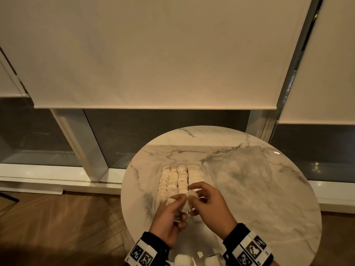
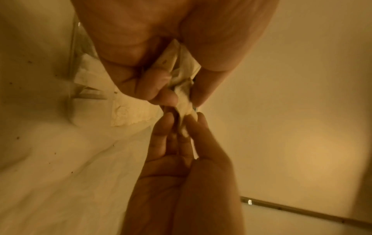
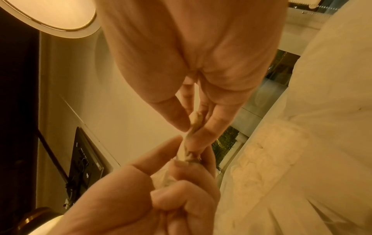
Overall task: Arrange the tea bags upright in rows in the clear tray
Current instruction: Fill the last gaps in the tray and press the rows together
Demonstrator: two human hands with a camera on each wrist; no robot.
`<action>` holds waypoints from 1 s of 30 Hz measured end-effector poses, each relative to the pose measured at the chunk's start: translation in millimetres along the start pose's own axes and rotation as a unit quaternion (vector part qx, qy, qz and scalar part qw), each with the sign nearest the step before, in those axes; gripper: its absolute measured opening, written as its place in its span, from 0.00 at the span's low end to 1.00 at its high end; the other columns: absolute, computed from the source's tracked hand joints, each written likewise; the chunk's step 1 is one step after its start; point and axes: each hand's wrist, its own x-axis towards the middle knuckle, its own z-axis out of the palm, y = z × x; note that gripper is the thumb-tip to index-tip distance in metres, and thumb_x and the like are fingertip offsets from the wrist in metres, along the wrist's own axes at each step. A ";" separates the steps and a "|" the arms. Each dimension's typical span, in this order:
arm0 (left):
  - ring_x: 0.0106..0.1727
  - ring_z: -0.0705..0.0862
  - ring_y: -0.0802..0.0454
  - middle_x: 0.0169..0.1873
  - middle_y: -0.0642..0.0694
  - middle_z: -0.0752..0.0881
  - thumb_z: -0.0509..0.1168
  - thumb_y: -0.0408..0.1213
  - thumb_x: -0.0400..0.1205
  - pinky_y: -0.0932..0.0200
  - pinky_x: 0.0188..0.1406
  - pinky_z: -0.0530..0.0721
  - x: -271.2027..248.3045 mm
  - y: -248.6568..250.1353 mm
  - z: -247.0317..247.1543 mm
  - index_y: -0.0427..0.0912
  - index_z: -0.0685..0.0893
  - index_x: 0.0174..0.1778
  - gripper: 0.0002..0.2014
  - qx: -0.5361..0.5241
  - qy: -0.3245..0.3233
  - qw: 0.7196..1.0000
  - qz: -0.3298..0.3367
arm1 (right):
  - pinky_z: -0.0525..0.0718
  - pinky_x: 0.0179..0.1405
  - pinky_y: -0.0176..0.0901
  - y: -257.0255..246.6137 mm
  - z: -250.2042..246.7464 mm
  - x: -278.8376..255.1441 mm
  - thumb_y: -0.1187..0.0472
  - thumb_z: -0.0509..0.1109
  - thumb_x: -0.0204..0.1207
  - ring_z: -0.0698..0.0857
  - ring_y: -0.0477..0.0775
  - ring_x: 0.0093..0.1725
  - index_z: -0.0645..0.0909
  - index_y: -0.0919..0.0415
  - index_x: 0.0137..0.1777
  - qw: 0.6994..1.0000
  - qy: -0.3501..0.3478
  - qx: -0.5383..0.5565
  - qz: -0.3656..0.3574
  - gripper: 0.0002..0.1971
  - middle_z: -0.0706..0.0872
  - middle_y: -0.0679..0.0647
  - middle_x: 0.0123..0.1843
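A clear tray (image 1: 201, 167) on the marble table holds several rows of pale tea bags (image 1: 176, 179) standing upright. At its near end both hands meet. My left hand (image 1: 177, 206) grips a small bunch of tea bags (image 2: 182, 63) in curled fingers. My right hand (image 1: 192, 198) pinches one tea bag (image 1: 190, 196) at the top of that bunch between thumb and fingers. The left wrist view shows the pinched bag (image 2: 184, 109) between the two hands, with the tray corner (image 2: 74, 95) to the left. In the right wrist view the right hand (image 3: 190, 132) pinches it above the left hand (image 3: 181, 159).
The round marble table (image 1: 259, 179) stands before a window with roller blinds (image 1: 153, 54). Loose tea bags (image 1: 182, 260) lie at the table's near edge between the wrists. Wooden floor (image 1: 57, 227) lies to the left.
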 end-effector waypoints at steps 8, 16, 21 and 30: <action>0.25 0.74 0.53 0.31 0.41 0.81 0.73 0.29 0.79 0.65 0.16 0.69 3.2 -5.1 -2.4 0.37 0.86 0.50 0.06 0.057 0.035 0.996 0.066 | 0.88 0.35 0.42 5.5 -7.9 6.8 0.67 0.80 0.72 0.91 0.57 0.36 0.89 0.67 0.48 0.996 0.001 0.050 0.070 0.06 0.92 0.63 0.39; 0.25 0.74 0.54 0.31 0.42 0.82 0.74 0.32 0.79 0.65 0.18 0.70 5.8 -8.4 -0.7 0.37 0.87 0.49 0.05 0.063 0.054 0.993 0.083 | 0.89 0.39 0.43 9.4 -15.4 15.4 0.68 0.78 0.75 0.92 0.56 0.40 0.89 0.65 0.52 0.996 -0.033 0.050 0.071 0.07 0.93 0.61 0.41; 0.27 0.76 0.52 0.36 0.42 0.87 0.69 0.40 0.84 0.63 0.21 0.70 8.4 -7.2 -2.1 0.36 0.88 0.50 0.10 0.049 0.073 0.993 0.078 | 0.90 0.39 0.43 9.4 -22.7 28.5 0.71 0.75 0.76 0.90 0.55 0.38 0.89 0.66 0.47 0.998 -0.012 0.028 0.054 0.03 0.93 0.63 0.41; 0.31 0.81 0.51 0.41 0.48 0.92 0.66 0.36 0.84 0.61 0.28 0.75 14.7 -13.8 -14.6 0.48 0.93 0.39 0.11 0.271 0.099 0.942 0.169 | 0.85 0.28 0.38 12.9 -36.5 73.0 0.64 0.76 0.77 0.92 0.53 0.39 0.89 0.60 0.47 0.969 -0.099 -0.218 0.061 0.02 0.93 0.55 0.39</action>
